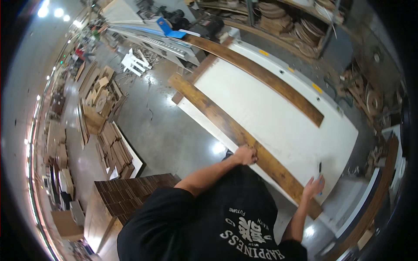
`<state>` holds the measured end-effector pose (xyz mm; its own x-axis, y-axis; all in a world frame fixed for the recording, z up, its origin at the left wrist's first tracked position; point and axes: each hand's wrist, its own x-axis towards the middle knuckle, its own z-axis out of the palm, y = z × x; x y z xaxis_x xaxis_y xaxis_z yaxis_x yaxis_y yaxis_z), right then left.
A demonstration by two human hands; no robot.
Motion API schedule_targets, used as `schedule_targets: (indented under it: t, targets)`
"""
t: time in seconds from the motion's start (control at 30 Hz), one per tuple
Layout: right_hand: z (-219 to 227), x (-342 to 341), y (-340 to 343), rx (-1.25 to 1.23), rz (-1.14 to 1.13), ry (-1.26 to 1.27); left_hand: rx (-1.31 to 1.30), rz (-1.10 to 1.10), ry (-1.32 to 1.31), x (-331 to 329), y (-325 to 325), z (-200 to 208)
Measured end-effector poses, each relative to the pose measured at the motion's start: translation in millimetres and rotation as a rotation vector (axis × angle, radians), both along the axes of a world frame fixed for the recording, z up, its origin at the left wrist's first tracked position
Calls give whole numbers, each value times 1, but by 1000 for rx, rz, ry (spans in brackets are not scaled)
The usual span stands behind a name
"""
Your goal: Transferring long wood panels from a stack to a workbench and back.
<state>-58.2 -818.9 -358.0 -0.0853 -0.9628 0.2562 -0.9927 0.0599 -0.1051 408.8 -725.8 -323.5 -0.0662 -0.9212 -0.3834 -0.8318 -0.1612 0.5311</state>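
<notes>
The left hand (pixel 245 155) covers the near edge of the long brown plank (pixel 244 138), so its grip there cannot be read. The right hand (pixel 313 187) hides the lower end of a small dark pen-like tool (pixel 320 167), too small to identify. At one o'clock, shelf stacks (pixel 300 26) blur together. The person's dark shirt (pixel 217 222) is cut off at six o'clock.

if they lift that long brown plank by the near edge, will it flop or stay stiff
The plank looks like solid wood, so probably stiff. It is long, so likely heavy and awkward. The left hand and right hand rest far apart on it.
</notes>
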Motion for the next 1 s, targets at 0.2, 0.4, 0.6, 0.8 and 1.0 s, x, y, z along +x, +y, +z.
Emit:
schedule_targets:
  t: [0.2, 0.4, 0.6, 0.8, 1.0]
  targets:
    - [-1, 80, 78, -137, 53, -107, 63, -57, 157, 22, -6, 5]
    - [12, 171, 130, 3, 192, -444, 69, -138, 252, 46, -17, -6]
    - [52, 218, 139, 183, 52, -582, 774, 169, 1430, 82, -63, -54]
    - [56, 211, 158, 100, -213, -618, 340, 772, 1966, 189, -163, -33]
    - [56, 209, 240, 97, -504, -579, 22, 1120, 1554, 325, -290, -48]
